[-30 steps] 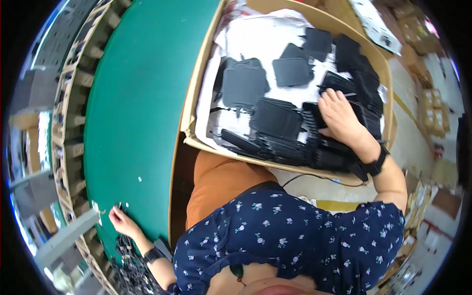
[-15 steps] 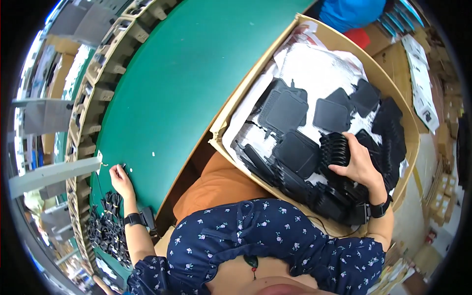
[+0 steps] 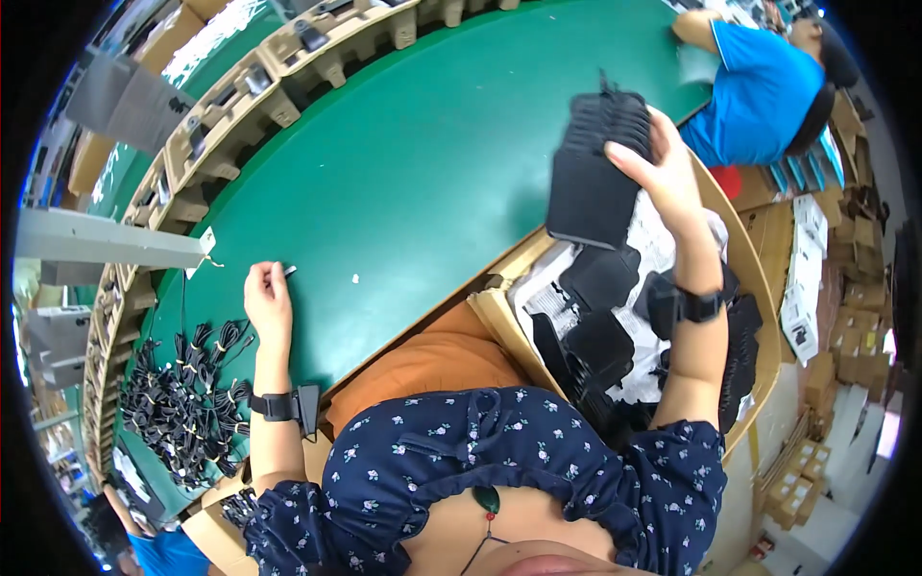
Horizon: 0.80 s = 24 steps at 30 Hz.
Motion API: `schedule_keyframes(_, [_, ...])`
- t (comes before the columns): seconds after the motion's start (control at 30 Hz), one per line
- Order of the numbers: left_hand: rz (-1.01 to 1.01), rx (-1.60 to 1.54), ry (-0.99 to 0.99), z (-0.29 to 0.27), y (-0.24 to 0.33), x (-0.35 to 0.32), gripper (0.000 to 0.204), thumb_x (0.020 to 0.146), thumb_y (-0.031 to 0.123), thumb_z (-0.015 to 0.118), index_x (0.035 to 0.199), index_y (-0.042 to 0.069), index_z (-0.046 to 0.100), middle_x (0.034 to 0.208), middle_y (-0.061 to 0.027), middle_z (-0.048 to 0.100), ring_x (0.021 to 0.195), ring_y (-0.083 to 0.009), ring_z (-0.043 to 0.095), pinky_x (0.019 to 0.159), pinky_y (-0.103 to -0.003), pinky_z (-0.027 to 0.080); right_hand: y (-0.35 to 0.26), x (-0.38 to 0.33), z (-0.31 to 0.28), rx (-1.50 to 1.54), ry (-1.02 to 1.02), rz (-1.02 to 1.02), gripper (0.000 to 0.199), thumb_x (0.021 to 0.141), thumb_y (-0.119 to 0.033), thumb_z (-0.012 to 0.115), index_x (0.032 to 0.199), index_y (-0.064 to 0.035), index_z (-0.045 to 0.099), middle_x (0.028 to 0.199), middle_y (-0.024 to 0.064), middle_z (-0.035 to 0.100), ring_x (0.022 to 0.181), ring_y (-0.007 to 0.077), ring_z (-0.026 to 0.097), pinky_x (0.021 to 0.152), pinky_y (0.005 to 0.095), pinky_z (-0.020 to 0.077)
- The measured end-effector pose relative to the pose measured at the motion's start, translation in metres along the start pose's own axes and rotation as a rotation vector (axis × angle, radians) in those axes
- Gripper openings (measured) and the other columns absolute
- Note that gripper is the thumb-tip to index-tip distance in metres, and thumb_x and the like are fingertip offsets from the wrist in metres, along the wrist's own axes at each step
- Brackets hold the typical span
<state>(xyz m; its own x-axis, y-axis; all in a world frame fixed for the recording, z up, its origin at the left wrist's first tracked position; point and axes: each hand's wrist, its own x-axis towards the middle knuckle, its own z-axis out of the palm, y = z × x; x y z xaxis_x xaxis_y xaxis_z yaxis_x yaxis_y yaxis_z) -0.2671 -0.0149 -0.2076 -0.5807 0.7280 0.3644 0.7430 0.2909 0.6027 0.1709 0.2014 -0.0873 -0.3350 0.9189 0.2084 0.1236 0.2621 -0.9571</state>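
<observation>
A cardboard box (image 3: 741, 288) of black parts is seen at near right, the left hand (image 3: 268, 302) is laid flat, fingers loosely together, on the green bench (image 3: 403, 173), and a stack of black parts (image 3: 600, 173) is gripped by the right hand (image 3: 663, 168), raised farther off.

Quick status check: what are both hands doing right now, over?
Right hand grips a stack of black pouches, lifted above the cardboard box. Left hand flat on green table. Nothing in the way.
</observation>
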Motion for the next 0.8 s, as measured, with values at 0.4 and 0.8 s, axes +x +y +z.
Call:
schedule_keyframes(0.4, [0.274,-0.139,-0.184,-0.004,0.047,0.016,0.029,0.076,0.011,0.062,0.103,0.004,0.053,0.100,-0.0132,0.053,0.092,-0.0303,0.050,0.080,-0.037,0.042,0.023,0.104,0.215,-0.132,-0.292,0.238,0.074,0.073,-0.034,0.071,0.123,0.0089,0.037,0.110,0.0157,0.054,0.101,0.0196,0.053,0.091,0.0295,0.0396])
schedule_keyframes(0.8, [0.247,-0.210,-0.300,-0.011,0.039,0.013,0.068,0.071,0.017,0.068,0.132,0.023,0.039,0.137,-0.0100,0.030,0.119,-0.0327,0.035,0.093,-0.042,0.036,0.024,0.076,0.249,-0.366,-0.298,0.126,0.073,0.078,-0.029,0.068,0.130,0.0055,0.031,0.118,0.0167,0.050,0.106,0.0213,0.051,0.087,0.0299,0.0431])
